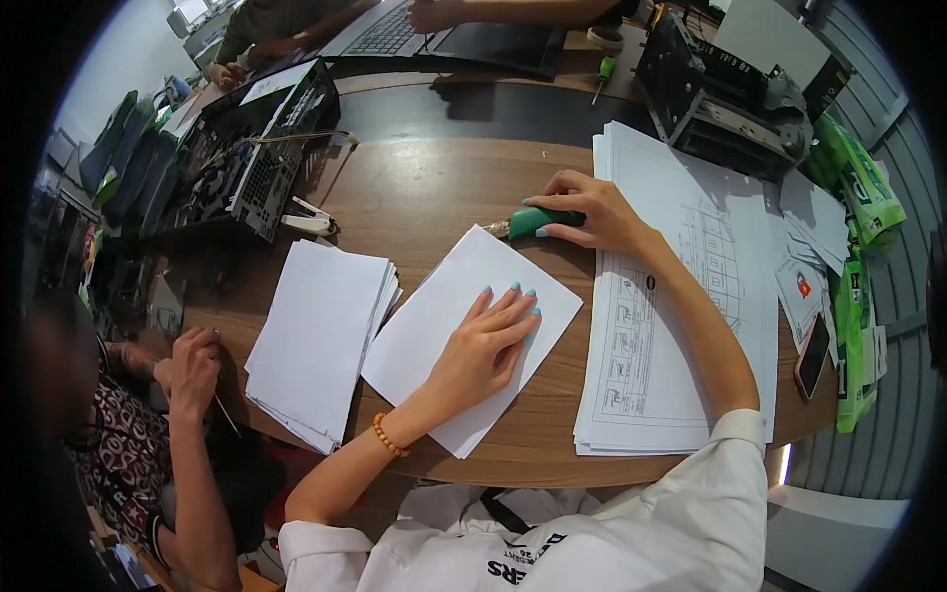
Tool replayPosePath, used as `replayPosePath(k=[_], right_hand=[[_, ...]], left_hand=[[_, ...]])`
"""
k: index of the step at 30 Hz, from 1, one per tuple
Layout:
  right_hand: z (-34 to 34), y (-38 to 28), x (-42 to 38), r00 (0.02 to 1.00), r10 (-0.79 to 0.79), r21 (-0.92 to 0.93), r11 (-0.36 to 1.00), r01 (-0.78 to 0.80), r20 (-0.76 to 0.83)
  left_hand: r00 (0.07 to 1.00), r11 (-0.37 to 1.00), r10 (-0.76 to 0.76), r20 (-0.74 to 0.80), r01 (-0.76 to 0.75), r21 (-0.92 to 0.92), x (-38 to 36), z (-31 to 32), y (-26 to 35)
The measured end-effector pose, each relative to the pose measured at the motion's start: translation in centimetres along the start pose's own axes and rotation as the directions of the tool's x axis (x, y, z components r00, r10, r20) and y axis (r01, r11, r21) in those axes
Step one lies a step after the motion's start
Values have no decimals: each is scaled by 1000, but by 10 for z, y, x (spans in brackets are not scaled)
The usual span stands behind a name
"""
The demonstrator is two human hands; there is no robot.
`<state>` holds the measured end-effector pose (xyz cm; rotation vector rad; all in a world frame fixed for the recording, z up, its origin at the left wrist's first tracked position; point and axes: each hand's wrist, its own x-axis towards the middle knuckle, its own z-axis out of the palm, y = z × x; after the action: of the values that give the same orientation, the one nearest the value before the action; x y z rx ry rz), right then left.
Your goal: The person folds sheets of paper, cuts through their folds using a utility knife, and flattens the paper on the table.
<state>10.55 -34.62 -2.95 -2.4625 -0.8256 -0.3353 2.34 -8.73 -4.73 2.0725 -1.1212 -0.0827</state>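
My left hand (485, 347) lies flat with fingers stretched over a stack of white paper (419, 331) that is turned at an angle on the wooden table. An orange beaded bracelet (391, 435) circles that wrist. With thumb and fingers, my right hand (604, 215) grips a green stapler (538, 222), whose shiny metal end points left, close to the stack's far corner. Left of this stack sits another pile of white sheets (318, 331), their edges slightly uneven. Under my right forearm is a thick pile of large printed drawings (617, 296).
An opened computer case (264, 168) stands at the far left, and black dismantled equipment (730, 113) at the far right. A green screwdriver (604, 71) and laptop (380, 35) lie beyond. A phone (812, 357) rests at the right edge. People's hands (194, 365) appear left and across.
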Motion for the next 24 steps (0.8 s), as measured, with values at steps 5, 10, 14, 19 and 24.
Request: replayPosePath(k=[5,10,14,19,24], right_hand=[[-5,12,2,999,33,0,999,-33,-26],[-6,10,-1,999,37,4,999,-37,-22],[-8,4,3,965,152,52,988,-144,-216],[-25,-21,-6,798,526,367,833,-414,-294],[-41,-41,-40,632,770,612,459,-644,88]], left_hand=[[1000,1000,20,-13,-20,-3,-1,1,-2],[999,999,45,-27,-45,7,-1,3,-3],[999,1000,29,-31,-29,11,0,2,0],[995,964,97,16,-98,246,-1,-3,15],[995,959,99,26,-103,264,-2,6,7]])
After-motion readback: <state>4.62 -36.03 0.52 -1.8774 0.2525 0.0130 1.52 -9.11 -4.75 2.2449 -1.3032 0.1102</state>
